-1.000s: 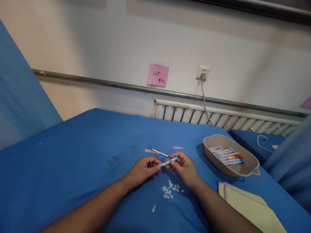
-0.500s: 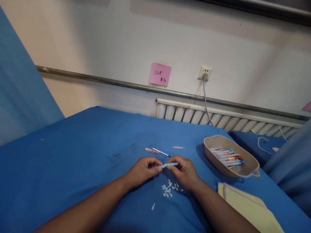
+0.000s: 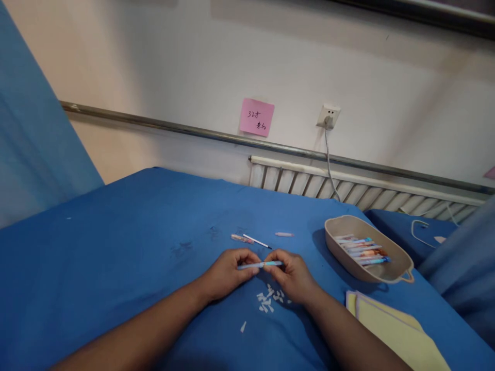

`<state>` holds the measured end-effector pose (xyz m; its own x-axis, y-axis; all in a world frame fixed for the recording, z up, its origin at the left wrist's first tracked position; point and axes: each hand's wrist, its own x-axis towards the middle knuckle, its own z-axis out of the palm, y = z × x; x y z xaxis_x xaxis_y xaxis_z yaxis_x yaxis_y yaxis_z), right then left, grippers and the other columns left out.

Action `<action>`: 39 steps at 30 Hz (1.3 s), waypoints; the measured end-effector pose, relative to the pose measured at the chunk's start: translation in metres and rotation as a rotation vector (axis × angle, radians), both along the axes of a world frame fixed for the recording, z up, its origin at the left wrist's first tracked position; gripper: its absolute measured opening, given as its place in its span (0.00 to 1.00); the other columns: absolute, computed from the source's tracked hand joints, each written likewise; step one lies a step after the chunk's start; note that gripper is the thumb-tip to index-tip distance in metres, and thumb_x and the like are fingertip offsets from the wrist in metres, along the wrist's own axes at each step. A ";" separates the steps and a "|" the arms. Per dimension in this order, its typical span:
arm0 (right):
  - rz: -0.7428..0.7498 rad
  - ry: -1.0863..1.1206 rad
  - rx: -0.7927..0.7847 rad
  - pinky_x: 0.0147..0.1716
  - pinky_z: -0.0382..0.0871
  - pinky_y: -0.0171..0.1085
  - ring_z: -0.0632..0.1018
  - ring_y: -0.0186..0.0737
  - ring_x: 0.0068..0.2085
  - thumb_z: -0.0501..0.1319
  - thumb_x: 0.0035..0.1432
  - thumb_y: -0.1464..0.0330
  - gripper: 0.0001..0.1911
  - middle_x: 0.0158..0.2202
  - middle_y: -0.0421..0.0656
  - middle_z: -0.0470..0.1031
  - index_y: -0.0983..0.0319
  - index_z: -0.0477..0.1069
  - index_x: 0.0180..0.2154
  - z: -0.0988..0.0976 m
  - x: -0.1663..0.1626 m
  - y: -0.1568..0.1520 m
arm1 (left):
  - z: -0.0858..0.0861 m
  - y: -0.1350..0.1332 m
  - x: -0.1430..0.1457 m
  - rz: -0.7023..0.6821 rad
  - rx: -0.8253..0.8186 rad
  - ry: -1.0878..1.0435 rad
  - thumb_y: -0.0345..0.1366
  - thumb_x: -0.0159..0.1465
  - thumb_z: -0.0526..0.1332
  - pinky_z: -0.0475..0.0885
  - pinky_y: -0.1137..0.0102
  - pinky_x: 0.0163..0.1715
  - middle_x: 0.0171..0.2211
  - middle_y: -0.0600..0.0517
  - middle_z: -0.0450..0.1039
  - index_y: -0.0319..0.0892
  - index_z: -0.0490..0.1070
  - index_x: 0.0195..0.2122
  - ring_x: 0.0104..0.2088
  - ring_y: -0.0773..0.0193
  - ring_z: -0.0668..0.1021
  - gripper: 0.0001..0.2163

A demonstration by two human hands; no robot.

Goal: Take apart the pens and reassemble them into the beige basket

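Note:
Both my hands hold one slim light-blue pen [image 3: 260, 265] level above the blue cloth. My left hand [image 3: 228, 270] pinches its left end with curled fingers. My right hand [image 3: 291, 273] is closed round its right end. Just beyond the hands lie a pink pen barrel [image 3: 240, 238], a thin white refill [image 3: 257, 241] and a small pale cap [image 3: 284, 234]. Several small white scraps [image 3: 270, 300] lie on the cloth below my hands.
A beige oval tray [image 3: 398, 270] with several coloured pens stands to the right. A yellow cloth [image 3: 394, 330] lies at the front right. The blue-covered table [image 3: 116, 257] meets a wall with a radiator [image 3: 348, 188], a socket and a pink note [image 3: 256, 117].
The pen has tilted from slanting up to the right to lying level between my hands. My hands have drawn slightly closer over it.

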<state>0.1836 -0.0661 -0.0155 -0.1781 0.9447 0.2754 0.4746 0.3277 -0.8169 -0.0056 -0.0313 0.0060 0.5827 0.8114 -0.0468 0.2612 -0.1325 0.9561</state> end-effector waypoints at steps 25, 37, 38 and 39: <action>-0.097 0.068 -0.013 0.23 0.59 0.29 0.66 0.31 0.23 0.58 0.55 0.65 0.07 0.20 0.35 0.65 0.62 0.70 0.30 -0.003 0.002 0.003 | 0.001 0.008 0.001 0.188 -0.223 -0.215 0.38 0.43 0.70 0.69 0.75 0.24 0.36 0.49 0.74 0.38 0.68 0.31 0.26 0.70 0.74 0.17; -0.106 0.063 -0.001 0.23 0.59 0.28 0.67 0.31 0.24 0.58 0.54 0.65 0.07 0.22 0.36 0.68 0.62 0.70 0.31 -0.007 0.002 0.006 | -0.003 0.011 0.000 0.160 -0.188 -0.159 0.37 0.48 0.67 0.66 0.76 0.24 0.24 0.56 0.69 0.38 0.69 0.28 0.23 0.72 0.70 0.11; -0.104 0.063 -0.004 0.23 0.59 0.28 0.68 0.31 0.24 0.58 0.54 0.65 0.07 0.22 0.36 0.68 0.62 0.71 0.31 -0.007 0.002 0.006 | -0.002 0.010 0.000 0.164 -0.191 -0.164 0.37 0.47 0.67 0.67 0.75 0.25 0.25 0.56 0.69 0.38 0.69 0.30 0.24 0.71 0.70 0.12; -0.102 0.067 -0.005 0.23 0.60 0.28 0.68 0.30 0.24 0.58 0.54 0.64 0.08 0.22 0.36 0.68 0.62 0.71 0.31 -0.007 0.002 0.006 | -0.002 0.009 0.000 0.165 -0.196 -0.161 0.37 0.48 0.67 0.67 0.74 0.26 0.27 0.55 0.70 0.39 0.70 0.33 0.25 0.70 0.71 0.13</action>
